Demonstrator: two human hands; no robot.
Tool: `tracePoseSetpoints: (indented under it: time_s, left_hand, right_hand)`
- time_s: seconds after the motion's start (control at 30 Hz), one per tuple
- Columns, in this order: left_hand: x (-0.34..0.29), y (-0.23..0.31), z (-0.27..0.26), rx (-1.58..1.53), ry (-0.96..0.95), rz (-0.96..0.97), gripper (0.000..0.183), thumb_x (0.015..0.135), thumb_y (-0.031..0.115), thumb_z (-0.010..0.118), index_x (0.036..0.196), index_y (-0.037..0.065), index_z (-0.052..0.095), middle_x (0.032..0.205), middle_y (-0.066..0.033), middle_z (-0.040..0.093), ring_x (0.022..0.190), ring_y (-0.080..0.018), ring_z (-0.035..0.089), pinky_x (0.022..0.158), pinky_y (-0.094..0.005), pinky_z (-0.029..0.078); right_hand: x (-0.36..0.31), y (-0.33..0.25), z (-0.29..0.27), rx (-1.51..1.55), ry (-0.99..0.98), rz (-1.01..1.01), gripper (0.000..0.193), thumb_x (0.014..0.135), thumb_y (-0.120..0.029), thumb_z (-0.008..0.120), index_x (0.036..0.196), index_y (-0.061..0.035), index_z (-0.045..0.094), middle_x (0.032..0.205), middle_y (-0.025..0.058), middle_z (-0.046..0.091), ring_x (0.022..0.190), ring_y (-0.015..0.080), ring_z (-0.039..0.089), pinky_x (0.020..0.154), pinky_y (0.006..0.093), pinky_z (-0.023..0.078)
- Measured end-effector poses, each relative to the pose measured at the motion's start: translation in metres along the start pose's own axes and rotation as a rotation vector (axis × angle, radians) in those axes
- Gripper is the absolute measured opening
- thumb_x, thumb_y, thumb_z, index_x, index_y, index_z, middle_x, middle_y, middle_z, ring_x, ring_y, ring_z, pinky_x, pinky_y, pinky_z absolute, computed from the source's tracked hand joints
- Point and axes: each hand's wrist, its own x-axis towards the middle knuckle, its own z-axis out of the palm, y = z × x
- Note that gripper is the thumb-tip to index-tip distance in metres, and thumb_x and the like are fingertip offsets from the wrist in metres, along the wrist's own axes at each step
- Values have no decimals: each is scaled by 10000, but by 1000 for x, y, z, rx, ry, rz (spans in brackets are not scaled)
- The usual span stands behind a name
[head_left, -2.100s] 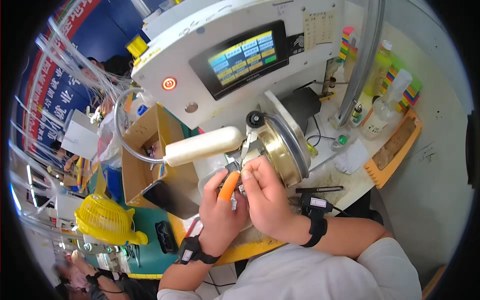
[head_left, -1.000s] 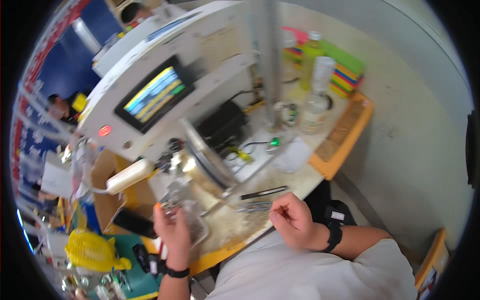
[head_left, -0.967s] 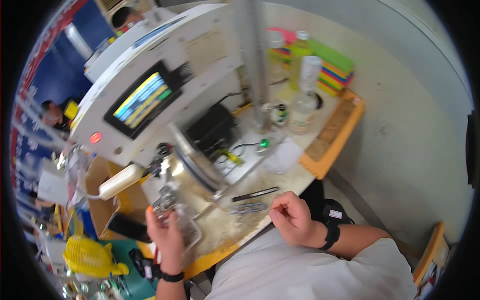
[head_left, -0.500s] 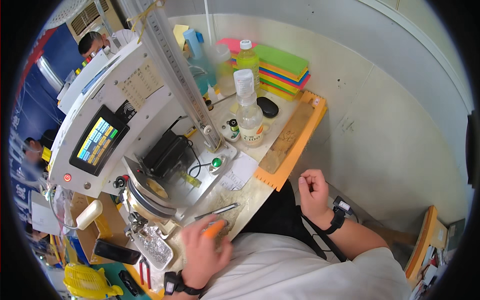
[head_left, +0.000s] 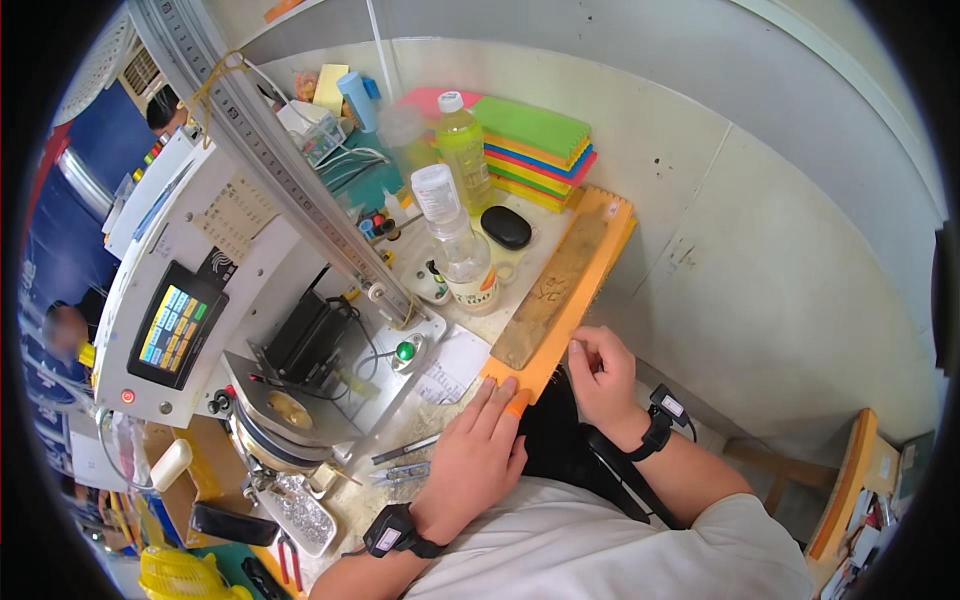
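An orange toothed-edge tray lies along the right side of the bench, with a long brown board on it. My left hand reaches its near end, fingers stretched out and resting on the orange edge. One finger wears an orange finger cot. Beside the tray's right edge is my right hand, closed with its fingers curled; whatever is inside, if anything, is hidden. Left of my left hand lie thin metal tools, a dark one and a silver one.
A machine with a screen and round wheel stands at left. Bottles, a black oval case and stacked coloured boards fill the back. A metal-scrap tray, red-handled pliers and yellow fan sit front left.
My left hand has moved right and forward from over the bench onto the tray's near end. The right hand stays curled beside the tray. The view has shifted.
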Motion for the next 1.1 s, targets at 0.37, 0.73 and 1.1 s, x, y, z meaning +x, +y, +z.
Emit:
tracePoseSetpoints:
  time_s: [0.37, 0.73, 1.1]
  left_hand:
    - [0, 3, 2, 2, 23, -20, 520, 865, 120, 763, 1358, 7, 643, 1484, -177, 604, 1394, -403, 578, 1064, -456, 565]
    - [-2, -4, 7, -22, 55, -4, 523, 862, 116, 754, 1366, 28, 646, 1477, -166, 612, 1388, -390, 587, 1045, -445, 580]
    - [-2, -3, 3, -29, 70, 20, 403, 871, 102, 722, 1255, -1, 655, 1461, -206, 624, 1376, -394, 601, 1036, -435, 584]
  right_hand:
    - [-3, 0, 1, -11, 61, -32, 98, 977, -7, 702, 1067, -46, 705, 757, 67, 572, 578, 148, 517, 541, 301, 419]
    - [-5, 4, 0, -18, 58, 11, 121, 979, -22, 719, 1098, -39, 699, 740, 41, 536, 592, 125, 491, 544, 290, 412]
    - [-3, -1, -2, -83, 54, -70, 138, 957, 7, 710, 1088, -36, 714, 727, 61, 531, 589, 158, 528, 536, 308, 418]
